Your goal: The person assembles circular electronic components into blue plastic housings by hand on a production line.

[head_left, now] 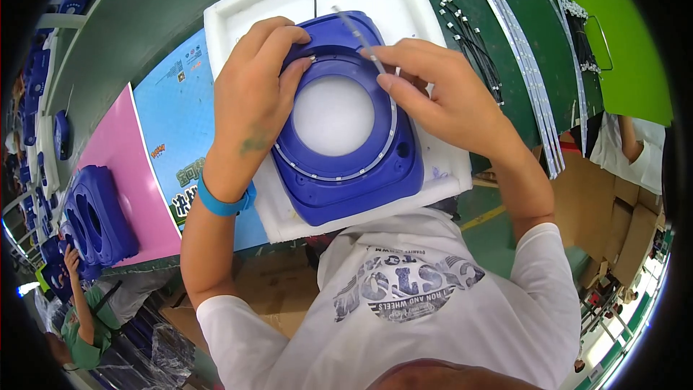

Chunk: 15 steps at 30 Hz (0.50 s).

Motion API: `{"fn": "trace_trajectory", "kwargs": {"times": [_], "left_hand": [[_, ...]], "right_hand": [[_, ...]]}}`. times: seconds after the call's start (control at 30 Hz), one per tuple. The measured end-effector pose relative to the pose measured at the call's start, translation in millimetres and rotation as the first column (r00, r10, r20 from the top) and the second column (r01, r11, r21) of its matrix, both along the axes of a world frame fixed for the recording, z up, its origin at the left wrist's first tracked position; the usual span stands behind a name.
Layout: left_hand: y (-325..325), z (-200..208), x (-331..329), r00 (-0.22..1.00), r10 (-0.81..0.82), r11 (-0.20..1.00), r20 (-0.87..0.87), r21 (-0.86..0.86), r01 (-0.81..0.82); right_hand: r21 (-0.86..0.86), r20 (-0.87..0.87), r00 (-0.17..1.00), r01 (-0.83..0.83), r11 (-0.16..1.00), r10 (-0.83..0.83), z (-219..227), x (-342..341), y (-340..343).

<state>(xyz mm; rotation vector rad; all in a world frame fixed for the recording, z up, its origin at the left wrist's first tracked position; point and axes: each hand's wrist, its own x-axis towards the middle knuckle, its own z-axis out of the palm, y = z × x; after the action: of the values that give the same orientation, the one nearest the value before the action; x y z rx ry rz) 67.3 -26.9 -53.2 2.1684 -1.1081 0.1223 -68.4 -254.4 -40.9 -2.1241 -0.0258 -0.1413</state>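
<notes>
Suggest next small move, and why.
Probably lay the free end of the light strip, held in the right hand, around the blue ring: the strip follows the ring's lower edge, but that end juts away, while the left hand is on the blue housing.

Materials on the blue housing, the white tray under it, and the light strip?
Blue housing: likely moulded plastic, satin; even colour, rounded edges, soft highlights.
White tray: looks like expanded foam, matte; thick, soft-edged walls.
Light strip: probably flexible plastic-based, slightly glossy; it bends along the ring, with small pale segments.
Exact polymers can't be told from this view.
</notes>
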Motion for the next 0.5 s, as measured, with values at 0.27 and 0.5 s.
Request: {"fn": "trace_trajectory", "kwargs": {"times": [0.27,0.5], "left_hand": [[-2,-5,1,0.893,-0.116,0.99,0.434,-0.025,0.141],[-21,-9,-1,0.796,-0.226,0.972,0.562,0.072,0.225]], "right_hand": [[-0.38,0.223,0.968,-0.021,0.925,0.114,-12,4,9],[-0.337,0.286,0.958,0.098,0.937,0.003,-23,-3,19]]}}
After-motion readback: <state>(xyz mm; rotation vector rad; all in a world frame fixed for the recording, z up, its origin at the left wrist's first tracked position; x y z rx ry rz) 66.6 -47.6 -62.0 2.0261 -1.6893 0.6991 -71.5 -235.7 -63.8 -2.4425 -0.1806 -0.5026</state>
